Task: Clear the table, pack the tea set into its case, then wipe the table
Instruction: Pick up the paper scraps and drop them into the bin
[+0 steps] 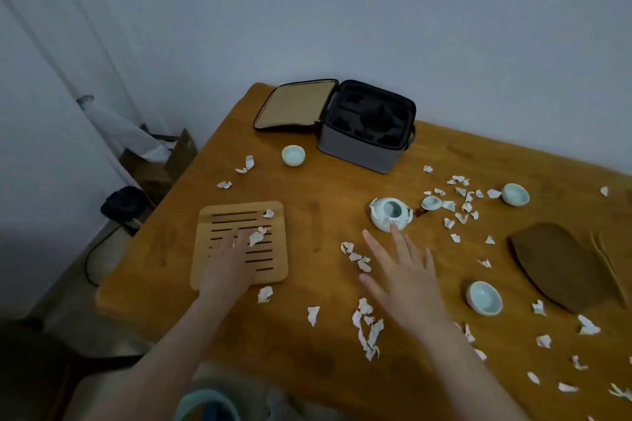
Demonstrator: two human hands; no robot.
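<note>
A grey tea-set case (362, 147) stands open at the back of the wooden table (307, 335), its lid (294, 108) flat to the left. A pale teapot (390, 214) sits mid-table without its lid (431, 202), which lies to its right. Three pale cups rest apart: one by the case (293, 155), one far right (515, 194), one near right (484, 297). My left hand (227, 261) lies flat on a slatted bamboo tray (219, 215). My right hand (403, 270) hovers open, fingertips almost at the teapot. Several torn paper scraps (367, 331) litter the table.
A brown cloth mat (557, 267) and bamboo tongs (608, 263) lie at the right edge. Beyond the table's left edge, a cardboard box (164, 161), a dark device with a cable (123, 203) and a white curtain (51, 79) stand on the floor side.
</note>
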